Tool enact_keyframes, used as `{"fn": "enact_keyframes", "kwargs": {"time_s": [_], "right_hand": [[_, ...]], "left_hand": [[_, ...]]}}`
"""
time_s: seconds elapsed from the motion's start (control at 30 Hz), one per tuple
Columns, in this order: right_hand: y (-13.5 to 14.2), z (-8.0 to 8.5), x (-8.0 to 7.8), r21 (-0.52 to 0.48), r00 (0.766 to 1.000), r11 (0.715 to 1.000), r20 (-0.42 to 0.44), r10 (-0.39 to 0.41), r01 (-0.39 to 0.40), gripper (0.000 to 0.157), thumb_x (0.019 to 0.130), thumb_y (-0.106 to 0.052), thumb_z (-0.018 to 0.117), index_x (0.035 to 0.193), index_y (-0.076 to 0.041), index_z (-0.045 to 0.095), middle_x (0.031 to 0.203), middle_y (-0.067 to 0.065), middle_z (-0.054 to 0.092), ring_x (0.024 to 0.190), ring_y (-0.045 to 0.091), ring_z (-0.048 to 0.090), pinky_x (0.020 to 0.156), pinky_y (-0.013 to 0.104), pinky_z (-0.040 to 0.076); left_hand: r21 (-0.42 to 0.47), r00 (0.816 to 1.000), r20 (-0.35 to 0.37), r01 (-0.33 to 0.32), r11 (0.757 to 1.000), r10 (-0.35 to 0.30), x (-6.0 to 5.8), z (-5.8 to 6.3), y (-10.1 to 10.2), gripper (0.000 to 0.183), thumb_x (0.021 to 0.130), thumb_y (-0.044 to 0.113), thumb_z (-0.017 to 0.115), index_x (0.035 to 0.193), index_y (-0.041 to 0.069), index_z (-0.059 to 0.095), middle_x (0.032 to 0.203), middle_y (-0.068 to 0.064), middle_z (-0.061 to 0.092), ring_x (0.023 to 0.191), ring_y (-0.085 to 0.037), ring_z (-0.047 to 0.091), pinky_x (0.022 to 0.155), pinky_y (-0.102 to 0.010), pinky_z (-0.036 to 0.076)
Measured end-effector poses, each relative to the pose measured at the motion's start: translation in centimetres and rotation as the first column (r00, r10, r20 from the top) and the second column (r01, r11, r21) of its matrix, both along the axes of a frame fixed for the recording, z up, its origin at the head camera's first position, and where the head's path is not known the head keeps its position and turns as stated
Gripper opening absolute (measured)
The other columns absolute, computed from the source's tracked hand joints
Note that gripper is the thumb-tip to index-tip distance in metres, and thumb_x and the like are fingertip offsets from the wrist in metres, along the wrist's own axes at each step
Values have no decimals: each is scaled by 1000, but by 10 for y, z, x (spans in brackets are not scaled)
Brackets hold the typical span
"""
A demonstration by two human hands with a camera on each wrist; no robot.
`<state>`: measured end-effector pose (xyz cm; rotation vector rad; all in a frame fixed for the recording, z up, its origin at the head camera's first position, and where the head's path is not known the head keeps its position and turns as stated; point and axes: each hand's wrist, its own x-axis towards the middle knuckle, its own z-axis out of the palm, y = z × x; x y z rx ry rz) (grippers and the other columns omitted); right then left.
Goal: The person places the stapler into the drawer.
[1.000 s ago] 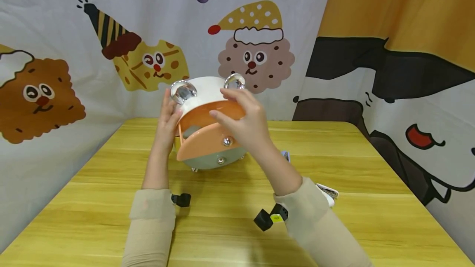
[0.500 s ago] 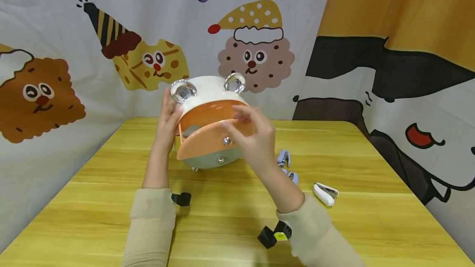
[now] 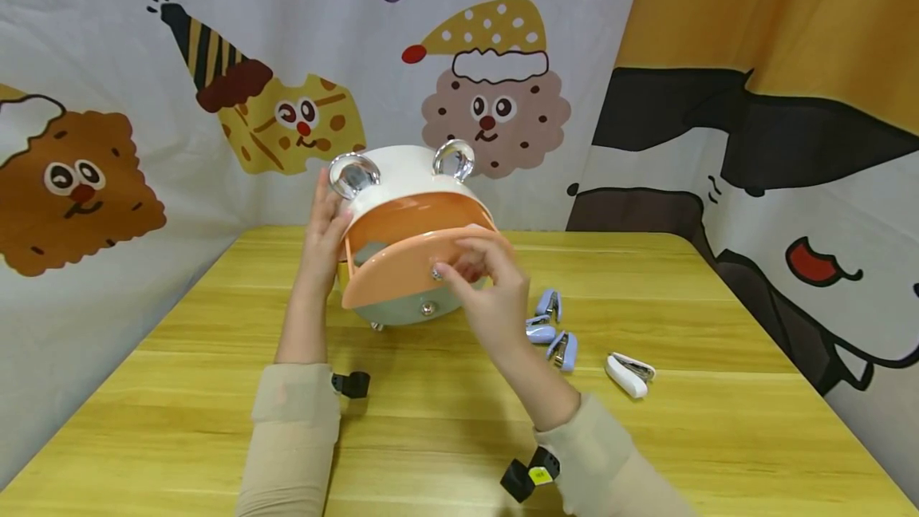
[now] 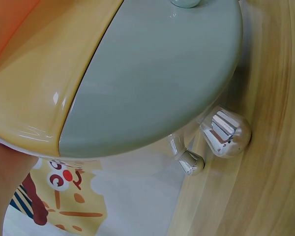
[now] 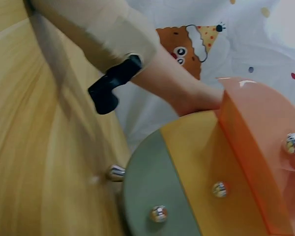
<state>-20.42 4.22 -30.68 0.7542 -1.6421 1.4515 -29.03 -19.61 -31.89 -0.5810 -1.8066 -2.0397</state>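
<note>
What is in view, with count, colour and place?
Drawer cabinet: one, white shell, between the hands
Drawers: three, orange (open), yellow, green, in the cabinet
Knobs: three, silver, drawer fronts
Ears: two, silver, cabinet top
Feet: at least two, silver, underneath
Mini staplers: three lavender, one white, right of cabinet
Table: one, yellow woodgrain, below
Cartoon backdrop: one, multicoloured, behind
Wrist cameras: two, black, at the cuffs
Sleeves: two, beige, forearms
Left hand: one, cabinet's left side
Right hand: one, orange drawer's front
</note>
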Motion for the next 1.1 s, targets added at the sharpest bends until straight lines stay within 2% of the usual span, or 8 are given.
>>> {"fn": "enact_keyframes", "kwargs": {"time_s": [0.2,0.4,0.53,0.73,0.9,1.1], "right_hand": [[-4,-9,4,25,996,1000,91,-19,17,27,73,4,79,94,7,63,69,11,63,59,22,56,56,29,49],[-9,2,22,44,990,999,139,-16,10,25,73,7,78,91,10,60,70,16,62,61,25,57,56,30,50],[-11,2,25,48,989,999,150,-7,0,28,72,7,78,92,10,58,72,16,63,62,27,60,57,31,52],[-12,0,22,37,993,999,120,-1,-4,26,72,8,78,90,10,58,72,17,63,62,30,61,58,34,54],[-14,4,19,32,986,999,169,0,-5,24,74,7,77,89,9,59,72,16,63,63,27,61,59,33,54],[-17,-7,-7,-3,964,999,261,38,-38,24,77,-1,78,92,7,61,75,15,65,65,25,62,61,31,54]], "left_hand": [[3,1000,-2,-2,1000,2,0,0,0,66,101,15,42,155,33,9,148,-11,33,119,-25,47,88,-26,48],[4,1000,5,-1,1000,1,0,0,-1,66,101,15,42,155,34,9,148,-12,33,117,-25,48,87,-26,49],[5,1000,8,4,1000,-4,-1,0,-1,66,101,16,42,154,34,9,150,-11,31,120,-26,46,88,-26,48],[13,1000,10,7,1000,-7,0,0,0,66,101,15,42,154,35,9,150,-11,31,119,-26,47,88,-27,49],[11,1000,4,9,1000,-9,0,1,0,67,100,14,43,154,35,9,150,-11,30,125,-28,43,97,-32,43],[-1,1000,-4,-2,1000,2,0,1,0,69,99,14,45,155,33,9,150,-12,31,130,-28,38,104,-36,36]]}}
